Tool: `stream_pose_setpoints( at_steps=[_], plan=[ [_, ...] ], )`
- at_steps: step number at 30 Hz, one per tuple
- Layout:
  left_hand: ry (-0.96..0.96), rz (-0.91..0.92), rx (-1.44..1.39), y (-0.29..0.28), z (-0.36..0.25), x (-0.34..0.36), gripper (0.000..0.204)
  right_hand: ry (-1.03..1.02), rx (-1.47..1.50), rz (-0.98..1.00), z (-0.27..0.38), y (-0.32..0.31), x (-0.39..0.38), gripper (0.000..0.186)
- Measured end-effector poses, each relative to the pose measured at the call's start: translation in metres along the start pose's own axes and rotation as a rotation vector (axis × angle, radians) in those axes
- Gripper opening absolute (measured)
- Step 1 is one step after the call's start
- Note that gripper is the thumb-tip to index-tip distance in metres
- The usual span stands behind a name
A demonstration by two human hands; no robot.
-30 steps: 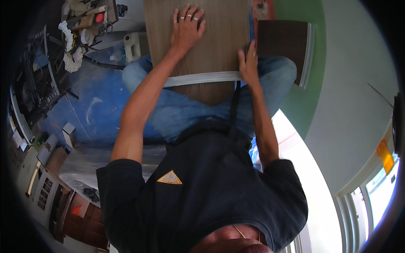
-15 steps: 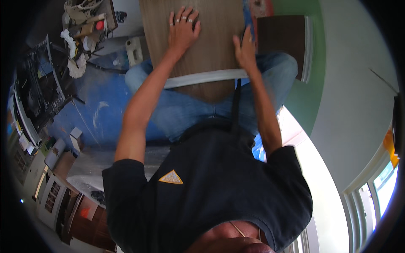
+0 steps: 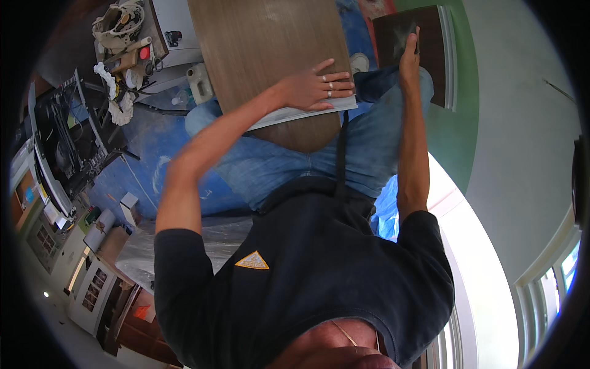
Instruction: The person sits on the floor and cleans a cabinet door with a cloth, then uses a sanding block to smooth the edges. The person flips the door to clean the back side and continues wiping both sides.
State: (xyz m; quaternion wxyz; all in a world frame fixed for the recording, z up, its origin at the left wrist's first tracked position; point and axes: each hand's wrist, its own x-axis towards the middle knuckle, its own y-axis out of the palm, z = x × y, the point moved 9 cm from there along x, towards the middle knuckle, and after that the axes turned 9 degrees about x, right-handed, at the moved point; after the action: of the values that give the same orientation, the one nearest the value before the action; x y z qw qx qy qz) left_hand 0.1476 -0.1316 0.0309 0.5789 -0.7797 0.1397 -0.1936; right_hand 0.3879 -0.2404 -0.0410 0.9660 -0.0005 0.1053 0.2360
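Note:
A wood-grain board lies in front of me, above my knees, with a pale grey strip along its near edge. My left hand rests on the board's near right corner, fingers stretched out toward the right, rings on some of them. Off to the right, my right hand is raised over my knee, beside a dark brown panel with a light edge. A blurred dark grey thing shows at its fingers; its kind cannot be made out.
On the left, a cluttered stand holds a fabric bag, scissors and gloves. A pale plastic jug stands on the blue floor covering. Black metal framework fills the far left. A wall rises at right.
My left hand has slid from the middle of the board to its near right corner. My right hand has moved off the board's right edge, outward to the right.

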Motion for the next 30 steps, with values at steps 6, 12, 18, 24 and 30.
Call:
stream_pose_setpoints(
  at_steps=[6, 12, 18, 24, 30],
  plan=[
    [-0.468, 0.333, 0.104, -0.004, 0.155, 0.044, 0.048, -0.048, 0.016, -0.102, 0.013, -0.004, -0.011, 0.070],
    [0.000, 0.201, 0.063, -0.010, 0.115, 0.062, 0.051, -0.049, 0.010, -0.106, 0.013, -0.009, 0.001, 0.071],
    [-0.247, 0.562, -0.133, 0.051, 0.145, 0.086, 0.051, -0.019, 0.101, -0.005, 0.011, 0.005, -0.002, 0.071],
    [-0.222, 0.643, -0.215, 0.051, 0.145, 0.089, 0.043, -0.044, 0.051, 0.004, 0.007, 0.009, 0.004, 0.073],
    [-0.224, 0.344, 0.004, 0.022, 0.146, 0.097, 0.040, -0.060, -0.263, 0.060, 0.012, 0.023, -0.027, 0.073]
  ],
)
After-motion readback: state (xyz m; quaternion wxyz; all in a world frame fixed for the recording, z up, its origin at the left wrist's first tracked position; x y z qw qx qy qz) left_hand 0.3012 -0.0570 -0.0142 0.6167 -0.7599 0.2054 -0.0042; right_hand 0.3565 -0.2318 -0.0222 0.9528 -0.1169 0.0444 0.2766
